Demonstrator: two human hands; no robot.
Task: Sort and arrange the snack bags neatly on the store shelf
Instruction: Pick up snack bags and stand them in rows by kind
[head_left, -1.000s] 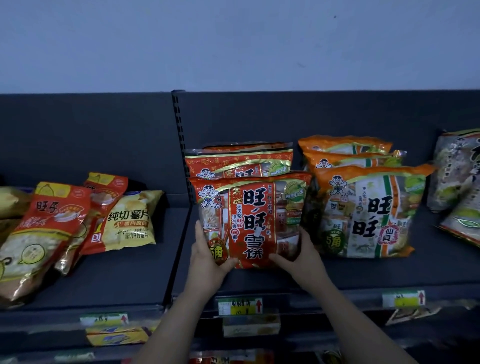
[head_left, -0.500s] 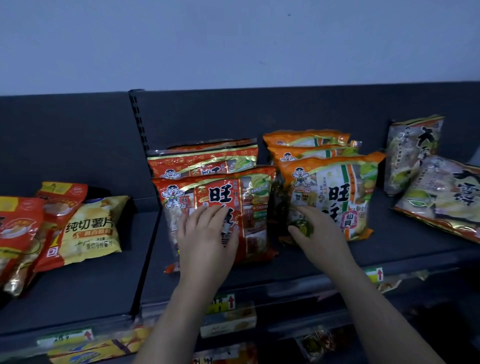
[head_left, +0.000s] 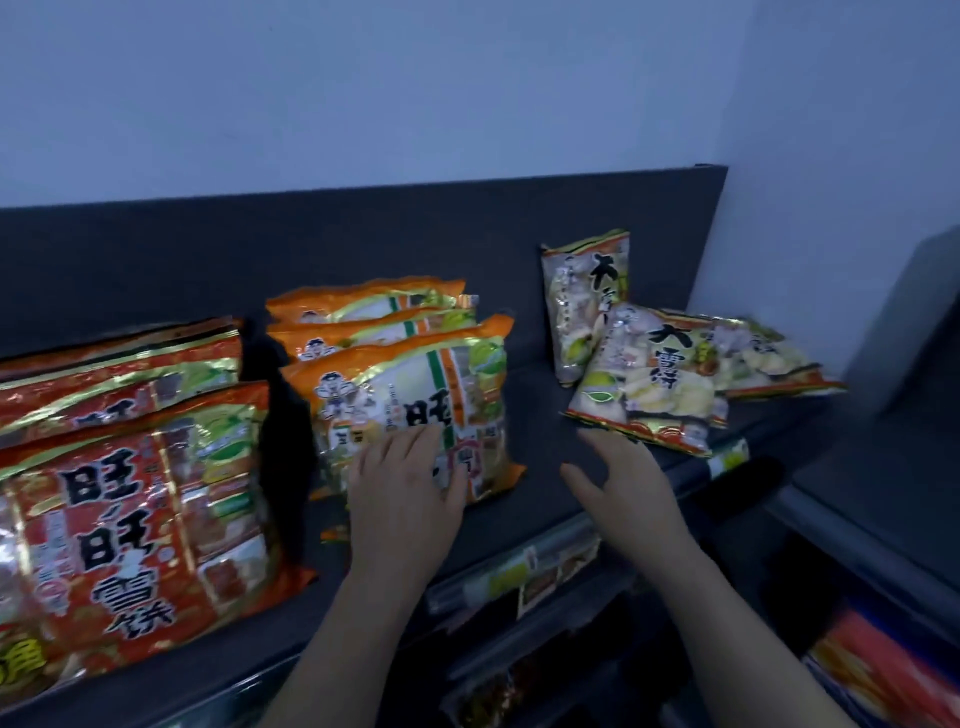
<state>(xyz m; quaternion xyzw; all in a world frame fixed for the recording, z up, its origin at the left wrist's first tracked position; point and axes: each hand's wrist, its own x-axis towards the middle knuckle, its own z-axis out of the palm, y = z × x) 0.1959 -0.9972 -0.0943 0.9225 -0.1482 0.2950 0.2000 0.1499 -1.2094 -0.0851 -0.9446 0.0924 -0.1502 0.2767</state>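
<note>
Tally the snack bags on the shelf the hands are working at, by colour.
red bags: 3 (the rearmost shows only its top edge)
orange bags: 3
pale grey-green bags: 3
Total: 9

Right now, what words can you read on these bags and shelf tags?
"旺旺雪饼" on the front red bag.
"旺" on the front orange bag; the rest is covered.
"大雪" on the flat pale bag; the next character is blurred.
"大" on the upright pale bag.
Shelf tags: too blurred to read.
</note>
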